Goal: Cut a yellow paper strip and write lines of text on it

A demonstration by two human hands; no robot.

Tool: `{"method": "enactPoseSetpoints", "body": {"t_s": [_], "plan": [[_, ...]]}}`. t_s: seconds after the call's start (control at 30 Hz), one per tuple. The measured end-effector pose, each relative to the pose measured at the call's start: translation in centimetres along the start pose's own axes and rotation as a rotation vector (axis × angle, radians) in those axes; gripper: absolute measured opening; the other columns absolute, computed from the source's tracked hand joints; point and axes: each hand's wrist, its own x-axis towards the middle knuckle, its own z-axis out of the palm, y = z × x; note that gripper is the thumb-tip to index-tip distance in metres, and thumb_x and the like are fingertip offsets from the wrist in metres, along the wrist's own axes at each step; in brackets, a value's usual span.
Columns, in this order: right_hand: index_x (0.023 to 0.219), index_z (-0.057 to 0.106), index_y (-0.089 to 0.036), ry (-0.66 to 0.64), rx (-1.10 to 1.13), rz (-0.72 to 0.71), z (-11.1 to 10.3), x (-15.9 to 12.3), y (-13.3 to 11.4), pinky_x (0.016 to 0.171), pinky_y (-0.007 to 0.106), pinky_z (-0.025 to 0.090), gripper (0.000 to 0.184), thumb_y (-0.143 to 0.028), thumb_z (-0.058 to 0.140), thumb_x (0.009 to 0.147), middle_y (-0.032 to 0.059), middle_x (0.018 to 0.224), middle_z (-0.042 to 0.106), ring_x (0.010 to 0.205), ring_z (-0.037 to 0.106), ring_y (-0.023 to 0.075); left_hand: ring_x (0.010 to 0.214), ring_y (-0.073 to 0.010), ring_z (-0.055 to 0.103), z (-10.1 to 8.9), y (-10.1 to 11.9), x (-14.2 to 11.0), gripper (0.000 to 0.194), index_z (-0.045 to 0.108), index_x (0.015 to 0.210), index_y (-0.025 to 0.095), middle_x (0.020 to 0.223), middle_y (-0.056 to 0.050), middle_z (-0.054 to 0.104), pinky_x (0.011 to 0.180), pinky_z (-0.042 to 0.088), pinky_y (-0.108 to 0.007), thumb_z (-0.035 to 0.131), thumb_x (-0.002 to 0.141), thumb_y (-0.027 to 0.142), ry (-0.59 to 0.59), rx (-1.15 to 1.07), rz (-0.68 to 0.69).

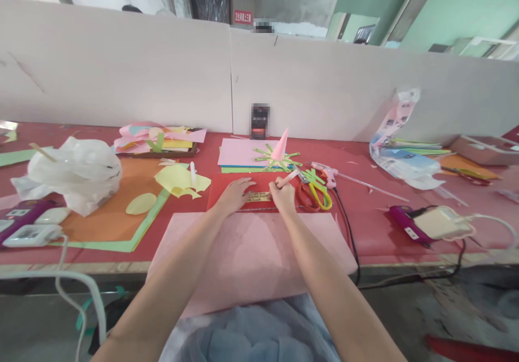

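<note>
My left hand (234,195) lies on a red sheet (221,183), its fingers stretched out and resting at the left end of a small yellowish strip (259,196) with dark marks like writing. My right hand (283,193) is closed around a pale pen (290,176), at the strip's right end; the tip is hidden by the fingers. Just right of this hand lie scissors with red and yellow handles (320,197). Beyond the hands, a pink paper cone (279,146) stands amid green paper strips (265,152) on stacked coloured sheets (235,153).
A pink glue gun (329,172) lies at the right, its black cord running off the front edge. Power strips (409,224) flank the work area. Leftward are a white plastic bag (77,170), orange paper (101,224) and yellow scraps (174,181). A white partition (162,75) rises behind.
</note>
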Motion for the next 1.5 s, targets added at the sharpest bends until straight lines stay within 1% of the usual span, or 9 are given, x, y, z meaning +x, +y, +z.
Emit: {"method": "enactPoseSetpoints", "body": {"t_s": [0.17, 0.33, 0.5, 0.77, 1.0, 1.1, 1.17, 1.27, 1.5], "plan": [[0.052, 0.026, -0.022, 0.063, -0.094, -0.079, -0.1, 0.0, -0.1, 0.048, 0.019, 0.037, 0.025, -0.028, 0.043, 0.071, -0.0056, 0.042, 0.04, 0.046, 0.052, 0.0125, 0.128, -0.0175, 0.037, 0.0, 0.1, 0.0, 0.038, 0.051, 0.123, 0.025, 0.136, -0.002, 0.045, 0.108, 0.026, -0.035, 0.041, 0.087, 0.029, -0.007, -0.008, -0.004], [0.055, 0.035, -0.023, 0.063, 0.03, 0.04, -0.2, 0.4, 0.5, 0.05, 0.02, 0.04, 0.019, -0.029, 0.041, 0.072, -0.0043, 0.046, 0.051, 0.048, 0.055, 0.0136, 0.127, -0.0181, 0.037, 0.2, -0.3, 0.1, 0.038, 0.051, 0.123, 0.023, 0.137, -0.003, 0.045, 0.108, 0.026, -0.035, 0.041, 0.086, 0.027, 0.004, 0.001, 0.011], [0.054, 0.039, -0.022, 0.079, 0.064, 0.036, 0.0, 0.7, 1.1, 0.05, 0.019, 0.04, 0.02, -0.031, 0.045, 0.071, -0.0031, 0.05, 0.057, 0.049, 0.057, 0.0137, 0.127, -0.0191, 0.038, 0.4, -0.5, 0.2, 0.039, 0.051, 0.123, 0.02, 0.136, -0.005, 0.045, 0.108, 0.027, -0.036, 0.041, 0.086, 0.027, 0.004, 0.011, 0.025], [0.056, 0.038, -0.022, 0.014, 0.171, 0.08, 0.0, 0.3, 0.6, 0.045, 0.02, 0.041, 0.022, -0.033, 0.045, 0.074, -0.0041, 0.05, 0.057, 0.042, 0.057, 0.0128, 0.129, -0.0202, 0.035, 0.2, -0.3, 0.1, 0.038, 0.05, 0.123, 0.02, 0.14, -0.007, 0.039, 0.107, 0.027, -0.037, 0.039, 0.087, 0.027, 0.037, 0.037, -0.067], [0.056, 0.038, -0.022, -0.04, 0.242, -0.02, -0.2, -0.2, -0.4, 0.047, 0.02, 0.041, 0.029, -0.038, 0.05, 0.077, -0.0035, 0.045, 0.055, 0.049, 0.06, 0.0143, 0.129, -0.0206, 0.035, 0.2, -0.7, 0.3, 0.04, 0.049, 0.125, 0.02, 0.139, -0.006, 0.041, 0.107, 0.028, -0.037, 0.039, 0.087, 0.028, 0.005, 0.048, -0.065], [0.056, 0.038, -0.022, -0.105, 0.334, -0.056, -0.1, -0.3, -0.4, 0.046, 0.02, 0.042, 0.034, -0.044, 0.05, 0.079, -0.0052, 0.04, 0.05, 0.045, 0.058, 0.0137, 0.129, -0.0199, 0.035, 0.3, -0.9, 0.3, 0.04, 0.049, 0.125, 0.02, 0.139, -0.006, 0.041, 0.107, 0.027, -0.036, 0.04, 0.086, 0.026, 0.005, 0.062, -0.063], [0.057, 0.04, -0.022, -0.191, 0.373, -0.086, 0.1, -0.4, -0.3, 0.046, 0.021, 0.042, 0.035, -0.047, 0.05, 0.08, -0.0055, 0.039, 0.048, 0.043, 0.057, 0.0133, 0.129, -0.0198, 0.035, 0.4, -1.0, 0.4, 0.041, 0.049, 0.125, 0.02, 0.139, -0.006, 0.041, 0.107, 0.027, -0.035, 0.041, 0.086, 0.024, 0.002, 0.066, -0.064], [0.057, 0.042, -0.022, -0.271, 0.353, -0.101, 0.3, -0.3, -0.2, 0.047, 0.022, 0.043, 0.036, -0.048, 0.051, 0.079, -0.0053, 0.038, 0.048, 0.044, 0.058, 0.0139, 0.129, -0.0199, 0.034, 0.5, -1.1, 0.4, 0.041, 0.049, 0.126, 0.02, 0.139, -0.006, 0.041, 0.107, 0.028, -0.036, 0.04, 0.086, 0.025, 0.007, 0.064, -0.057], [0.055, 0.035, -0.023, -0.189, 0.263, -0.037, 0.7, 0.0, 0.3, 0.044, 0.021, 0.043, 0.038, -0.049, 0.053, 0.076, -0.0069, 0.034, 0.043, 0.045, 0.059, 0.0152, 0.129, -0.0199, 0.035, 0.6, -1.2, 0.3, 0.04, 0.049, 0.126, 0.021, 0.139, -0.006, 0.041, 0.107, 0.027, -0.036, 0.039, 0.087, 0.029, 0.017, 0.075, -0.049]]}}
